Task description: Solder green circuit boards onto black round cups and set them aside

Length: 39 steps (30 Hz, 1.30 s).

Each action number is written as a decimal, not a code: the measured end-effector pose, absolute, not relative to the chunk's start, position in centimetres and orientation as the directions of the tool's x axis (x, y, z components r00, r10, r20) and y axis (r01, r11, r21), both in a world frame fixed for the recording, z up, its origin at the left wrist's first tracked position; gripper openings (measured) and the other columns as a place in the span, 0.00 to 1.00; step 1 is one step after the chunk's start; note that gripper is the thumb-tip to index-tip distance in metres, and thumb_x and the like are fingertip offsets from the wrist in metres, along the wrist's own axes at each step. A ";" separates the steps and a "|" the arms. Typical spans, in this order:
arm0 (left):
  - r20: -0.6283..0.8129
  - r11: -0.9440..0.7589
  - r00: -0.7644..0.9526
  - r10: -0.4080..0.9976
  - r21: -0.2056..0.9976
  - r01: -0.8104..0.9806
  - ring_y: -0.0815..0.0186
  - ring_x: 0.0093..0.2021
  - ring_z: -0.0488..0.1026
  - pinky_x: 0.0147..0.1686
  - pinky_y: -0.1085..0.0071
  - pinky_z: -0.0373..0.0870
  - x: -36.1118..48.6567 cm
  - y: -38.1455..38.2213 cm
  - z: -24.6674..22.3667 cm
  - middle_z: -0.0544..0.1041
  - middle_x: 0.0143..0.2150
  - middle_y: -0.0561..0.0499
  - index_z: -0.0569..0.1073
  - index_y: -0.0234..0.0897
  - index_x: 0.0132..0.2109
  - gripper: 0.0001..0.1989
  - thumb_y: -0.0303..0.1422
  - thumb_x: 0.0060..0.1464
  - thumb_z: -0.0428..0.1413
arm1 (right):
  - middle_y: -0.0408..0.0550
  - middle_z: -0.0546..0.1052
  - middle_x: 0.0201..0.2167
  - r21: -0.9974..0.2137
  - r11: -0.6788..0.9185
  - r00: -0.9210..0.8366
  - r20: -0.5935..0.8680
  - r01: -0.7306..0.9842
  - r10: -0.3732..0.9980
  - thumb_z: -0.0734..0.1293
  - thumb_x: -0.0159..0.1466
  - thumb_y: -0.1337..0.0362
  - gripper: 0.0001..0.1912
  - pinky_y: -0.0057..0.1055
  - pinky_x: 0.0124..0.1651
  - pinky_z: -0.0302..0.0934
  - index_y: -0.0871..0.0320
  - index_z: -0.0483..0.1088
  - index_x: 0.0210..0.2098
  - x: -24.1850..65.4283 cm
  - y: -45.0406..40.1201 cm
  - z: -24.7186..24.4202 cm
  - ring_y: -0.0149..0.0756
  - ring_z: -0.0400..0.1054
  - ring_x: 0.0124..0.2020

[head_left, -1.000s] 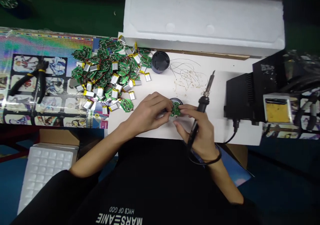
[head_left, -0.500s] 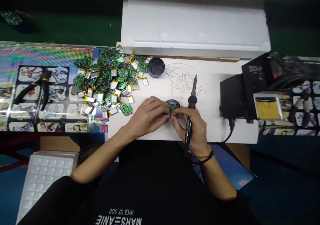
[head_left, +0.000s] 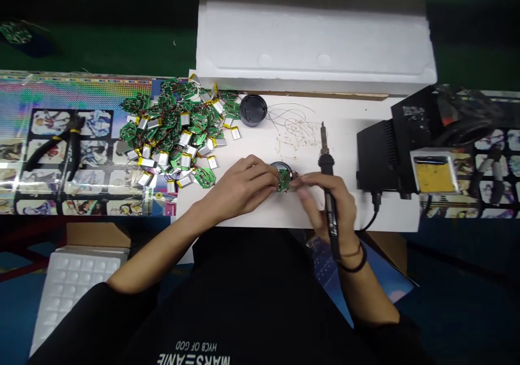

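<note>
My left hand (head_left: 244, 189) pinches a small green circuit board (head_left: 284, 181) resting on a round black housing (head_left: 281, 166). My right hand (head_left: 327, 202) grips a black-handled soldering iron (head_left: 327, 167), its metal tip pointing away from me, and its fingertips reach to the board's right edge. To the left of my hands lies a heap of green circuit boards with wired silver pouch batteries (head_left: 174, 132). Another round black housing (head_left: 253, 110) stands beyond my hands.
Thin wires and solder scraps (head_left: 296, 129) lie on the white work board (head_left: 227, 213). A black soldering station (head_left: 376, 156) and yellow sponge tray (head_left: 434, 177) stand right. Black-handled pliers (head_left: 69, 143) lie on a printed mat (head_left: 81, 89). A white foam box (head_left: 312, 40) stands behind.
My right hand has moved to the right and toward me, carrying the soldering iron, and its fingers have spread from the board. The view has shifted slightly.
</note>
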<state>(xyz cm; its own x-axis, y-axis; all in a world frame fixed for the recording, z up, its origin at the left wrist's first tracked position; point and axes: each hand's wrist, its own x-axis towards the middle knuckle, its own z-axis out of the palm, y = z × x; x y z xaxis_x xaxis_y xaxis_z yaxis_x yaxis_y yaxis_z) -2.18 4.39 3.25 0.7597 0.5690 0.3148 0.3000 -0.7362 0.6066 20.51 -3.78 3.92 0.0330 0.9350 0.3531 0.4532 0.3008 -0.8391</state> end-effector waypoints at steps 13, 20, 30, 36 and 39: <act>0.261 -0.696 0.822 0.506 0.686 0.211 0.56 0.57 0.76 0.58 0.58 0.73 -2.7 6.0 4.0 0.82 0.54 0.41 0.77 0.36 0.51 0.08 0.32 0.76 0.53 | 0.41 0.81 0.29 -0.954 0.158 0.369 0.247 0.254 0.896 0.76 0.65 0.67 0.14 0.29 0.20 0.68 0.55 0.74 0.48 21.7 -8.7 5.9 0.33 0.73 0.20; 0.266 -0.721 0.830 0.491 0.658 0.215 0.57 0.55 0.76 0.57 0.59 0.73 -2.7 6.1 4.3 0.82 0.54 0.42 0.76 0.36 0.50 0.08 0.32 0.76 0.53 | 0.43 0.82 0.27 -0.731 0.270 0.219 0.498 0.627 0.839 0.78 0.61 0.65 0.09 0.30 0.21 0.74 0.55 0.78 0.40 21.2 -10.1 5.5 0.38 0.78 0.21; 0.378 -0.773 0.742 0.554 0.565 0.289 0.58 0.50 0.74 0.54 0.58 0.73 -1.7 4.2 2.5 0.83 0.53 0.44 0.75 0.37 0.49 0.04 0.31 0.73 0.56 | 0.52 0.85 0.54 -0.812 0.243 0.172 0.384 0.530 0.907 0.69 0.73 0.70 0.20 0.45 0.46 0.83 0.49 0.73 0.62 19.3 -7.7 3.6 0.45 0.85 0.46; 0.428 -0.817 0.730 0.532 0.485 0.311 0.56 0.52 0.71 0.52 0.58 0.71 -1.6 4.0 2.4 0.83 0.55 0.47 0.75 0.36 0.51 0.04 0.30 0.72 0.59 | 0.50 0.84 0.51 -0.722 0.318 0.023 0.419 0.614 0.907 0.73 0.70 0.71 0.20 0.46 0.59 0.79 0.50 0.72 0.60 19.6 -4.3 1.8 0.44 0.81 0.54; 0.416 -0.806 0.721 0.554 0.485 0.339 0.56 0.51 0.70 0.51 0.58 0.70 -1.6 4.3 2.9 0.83 0.53 0.48 0.75 0.36 0.49 0.03 0.29 0.72 0.59 | 0.50 0.84 0.51 -0.708 0.353 -0.039 0.419 0.611 0.907 0.72 0.71 0.70 0.19 0.44 0.57 0.79 0.51 0.72 0.59 20.1 -3.4 1.7 0.43 0.81 0.53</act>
<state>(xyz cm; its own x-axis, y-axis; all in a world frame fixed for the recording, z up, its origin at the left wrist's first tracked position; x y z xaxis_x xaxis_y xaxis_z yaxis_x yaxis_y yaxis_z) -1.59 4.27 2.88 0.7210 0.5540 0.4163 0.3390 -0.8059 0.4854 20.15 -3.43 1.72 -0.0385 0.9072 0.4189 0.6114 0.3529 -0.7082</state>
